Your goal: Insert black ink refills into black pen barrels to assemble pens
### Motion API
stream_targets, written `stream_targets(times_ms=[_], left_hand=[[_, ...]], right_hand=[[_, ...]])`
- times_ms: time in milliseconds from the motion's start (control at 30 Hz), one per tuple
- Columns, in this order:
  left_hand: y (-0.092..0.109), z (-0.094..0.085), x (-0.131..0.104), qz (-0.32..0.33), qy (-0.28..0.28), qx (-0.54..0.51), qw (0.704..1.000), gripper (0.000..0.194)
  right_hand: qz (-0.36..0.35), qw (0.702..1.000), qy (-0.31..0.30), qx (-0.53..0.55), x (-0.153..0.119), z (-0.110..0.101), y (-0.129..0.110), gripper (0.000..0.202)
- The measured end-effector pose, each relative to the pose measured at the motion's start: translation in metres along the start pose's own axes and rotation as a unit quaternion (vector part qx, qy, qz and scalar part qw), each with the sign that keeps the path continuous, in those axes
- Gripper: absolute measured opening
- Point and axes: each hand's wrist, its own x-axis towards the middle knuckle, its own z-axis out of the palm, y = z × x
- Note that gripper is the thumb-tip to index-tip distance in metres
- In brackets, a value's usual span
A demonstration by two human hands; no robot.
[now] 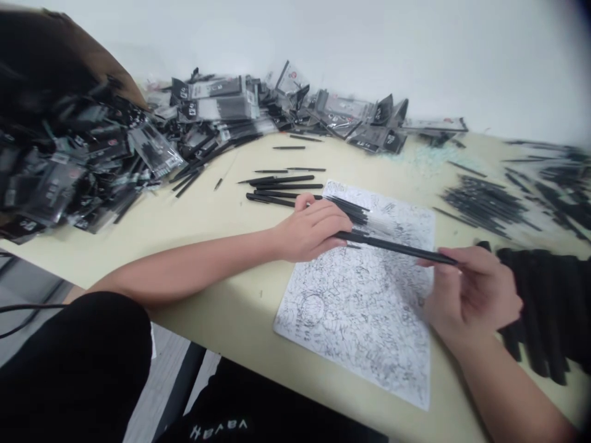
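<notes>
A long black pen [397, 247] stretches between my two hands above a scribbled sheet of paper [360, 326]. My right hand [475, 295] pinches the pen's right end between thumb and fingers. At the other end, my left hand [316, 227] is closed around the pen, its fingers curled and partly hiding it. Just behind the left hand, thin dark refills with clear ends [348, 209] lie on the paper. Several black pens [286, 183] rest to the left of them, two partly covered by the left hand.
Clear plastic packets [226, 101] are heaped along the back wall and at left beside a cardboard box [111, 55]. On the right lie a pile of thin black refills [484, 200] and a stack of thick black pieces [545, 307]. The table [221, 320] is pale yellow.
</notes>
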Motion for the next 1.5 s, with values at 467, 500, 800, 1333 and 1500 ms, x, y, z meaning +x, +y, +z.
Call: stream_targets(times_ms=[467, 500, 800, 1333, 1500], left_hand=[[-0.007, 0.005, -0.003, -0.023, -0.025, -0.038, 0.999, 0.050], [-0.008, 0.006, -0.003, -0.027, -0.030, -0.037, 0.999, 0.052], [-0.010, 0.007, -0.008, -0.010, -0.022, -0.018, 1.000, 0.057], [-0.010, 0.000, -0.010, -0.044, -0.042, -0.001, 0.998, 0.057], [-0.011, 0.005, -0.011, -0.022, -0.020, 0.015, 0.999, 0.043]], right_hand=[[-0.109, 0.989, 0.011, -0.099, 0.007, 0.003, 0.004, 0.012], [-0.100, 0.989, 0.001, -0.110, 0.007, 0.003, 0.005, 0.013], [-0.133, 0.984, -0.041, -0.108, 0.002, 0.002, 0.008, 0.022], [-0.210, 0.975, -0.021, -0.068, 0.010, 0.002, -0.008, 0.005], [-0.209, 0.973, -0.032, -0.096, 0.007, 0.005, -0.004, 0.021]])
